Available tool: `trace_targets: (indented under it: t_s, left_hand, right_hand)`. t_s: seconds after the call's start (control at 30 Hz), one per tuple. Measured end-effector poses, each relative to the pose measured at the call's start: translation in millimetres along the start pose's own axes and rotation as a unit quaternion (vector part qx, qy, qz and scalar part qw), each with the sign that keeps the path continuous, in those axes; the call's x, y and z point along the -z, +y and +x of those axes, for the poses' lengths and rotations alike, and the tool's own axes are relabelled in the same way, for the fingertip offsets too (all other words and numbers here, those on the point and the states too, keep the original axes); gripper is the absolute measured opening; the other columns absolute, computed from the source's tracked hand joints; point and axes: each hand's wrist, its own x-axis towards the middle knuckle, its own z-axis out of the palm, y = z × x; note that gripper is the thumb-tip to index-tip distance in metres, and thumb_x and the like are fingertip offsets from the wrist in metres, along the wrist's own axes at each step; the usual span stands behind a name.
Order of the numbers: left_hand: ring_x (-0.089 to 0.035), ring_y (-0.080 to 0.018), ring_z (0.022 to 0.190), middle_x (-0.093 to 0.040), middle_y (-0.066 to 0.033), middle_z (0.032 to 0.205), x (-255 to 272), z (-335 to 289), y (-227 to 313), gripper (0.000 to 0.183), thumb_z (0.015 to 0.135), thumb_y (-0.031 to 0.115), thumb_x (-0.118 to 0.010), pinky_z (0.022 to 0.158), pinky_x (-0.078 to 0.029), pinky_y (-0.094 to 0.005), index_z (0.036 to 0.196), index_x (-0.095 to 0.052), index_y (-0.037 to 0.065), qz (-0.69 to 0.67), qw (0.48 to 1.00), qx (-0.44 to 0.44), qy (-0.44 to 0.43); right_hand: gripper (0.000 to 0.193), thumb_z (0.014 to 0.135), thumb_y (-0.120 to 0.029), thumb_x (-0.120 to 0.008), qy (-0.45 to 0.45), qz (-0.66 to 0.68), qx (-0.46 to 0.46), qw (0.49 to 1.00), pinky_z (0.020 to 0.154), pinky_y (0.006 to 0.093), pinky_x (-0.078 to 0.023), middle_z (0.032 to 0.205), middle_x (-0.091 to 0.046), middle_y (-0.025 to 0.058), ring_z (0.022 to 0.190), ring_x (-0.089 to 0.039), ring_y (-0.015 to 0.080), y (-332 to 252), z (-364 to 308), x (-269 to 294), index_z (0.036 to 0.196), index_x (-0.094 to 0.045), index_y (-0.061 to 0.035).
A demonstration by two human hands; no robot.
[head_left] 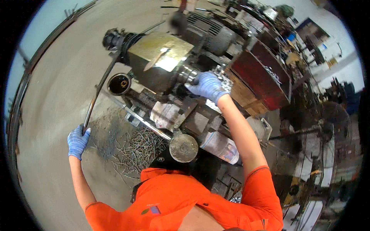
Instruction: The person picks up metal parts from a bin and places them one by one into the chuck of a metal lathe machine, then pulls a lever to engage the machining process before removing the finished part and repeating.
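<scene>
My left hand, in a blue-white knit glove, is wrapped round the lower end of a long metal lever. That lever runs up to a dark, greasy fitting at the machine's left end. On the right, my gloved right hand is closed at the shiny cylindrical spindle nose of the machine headstock. Whatever its fingertips hold is hidden by the glove. A brush with a wooden handle rests on the yellowish metal cover above the spindle.
A dark cup stands left of the headstock. White rags lie on the machine bed, near a round metal disc. Curly metal shavings pile on the floor. A red-sided bin and an electric motor stand beyond.
</scene>
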Motion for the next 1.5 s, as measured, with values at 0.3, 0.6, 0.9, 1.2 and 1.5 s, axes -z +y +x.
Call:
trace_targets:
  t_s: [0.3, 0.6, 0.9, 1.2, 1.5]
  left_hand:
    - [-0.059, -0.0308, 0.064, -0.059, -0.0149, 0.066, -24, 1, -18, 0.02, 0.077, 0.028, -0.055, 0.058, -0.044, -0.0455, 0.078, -0.055, 0.008, 0.092, 0.992, -0.009, 0.089]
    - [-0.062, -0.0281, 0.058, -0.062, -0.0113, 0.068, -30, 131, -140, 0.009, 0.078, 0.015, -0.049, 0.05, -0.047, -0.0409, 0.082, -0.056, 0.01, 0.224, 0.961, -0.055, 0.15]
    - [-0.063, -0.0293, 0.068, -0.064, -0.0113, 0.074, -41, 67, -54, 0.016, 0.076, 0.028, -0.054, 0.06, -0.047, -0.0424, 0.08, -0.06, 0.014, 0.075, 0.959, 0.203, 0.183]
    - [-0.063, -0.0299, 0.074, -0.063, -0.0109, 0.077, -19, 41, -19, 0.025, 0.075, 0.031, -0.055, 0.07, -0.048, -0.0411, 0.092, -0.063, 0.016, -0.005, 0.963, 0.259, 0.076]
    - [-0.059, -0.0292, 0.092, -0.064, -0.0137, 0.091, -108, 35, 88, 0.045, 0.074, 0.039, -0.061, 0.085, -0.045, -0.0402, 0.109, -0.057, 0.01, -0.196, 0.979, 0.04, -0.04]
  right_hand:
    - [0.044, 0.071, -0.046, -0.065, 0.002, -0.011, -0.029, 1.0, 0.064, 0.0398, -0.046, 0.07, -0.061, 0.0175, 0.068, -0.059, 0.0331, -24, -5, 7, 0.068, -0.066, -0.0021]
    - [0.034, 0.067, -0.037, -0.072, 0.107, -0.026, 0.005, 0.994, 0.064, 0.036, -0.048, 0.066, -0.062, 0.0159, 0.063, -0.061, 0.0306, -1, 4, -23, 0.068, -0.068, -0.0035]
    - [0.034, 0.069, -0.037, -0.07, 0.102, 0.007, -0.024, 0.994, 0.07, 0.0359, -0.048, 0.068, -0.063, 0.0158, 0.066, -0.062, 0.0308, 9, 9, -32, 0.067, -0.068, -0.0029]
    - [0.026, 0.067, -0.029, -0.073, 0.155, 0.046, 0.014, 0.987, 0.074, 0.0336, -0.047, 0.077, -0.065, 0.0145, 0.075, -0.062, 0.0276, 3, -11, -16, 0.071, -0.068, -0.0031]
    - [0.011, 0.066, -0.006, -0.071, 0.308, 0.181, 0.041, 0.933, 0.073, 0.0322, -0.046, 0.084, -0.064, 0.0131, 0.08, -0.06, 0.0258, 28, -128, 49, 0.076, -0.067, -0.0024]
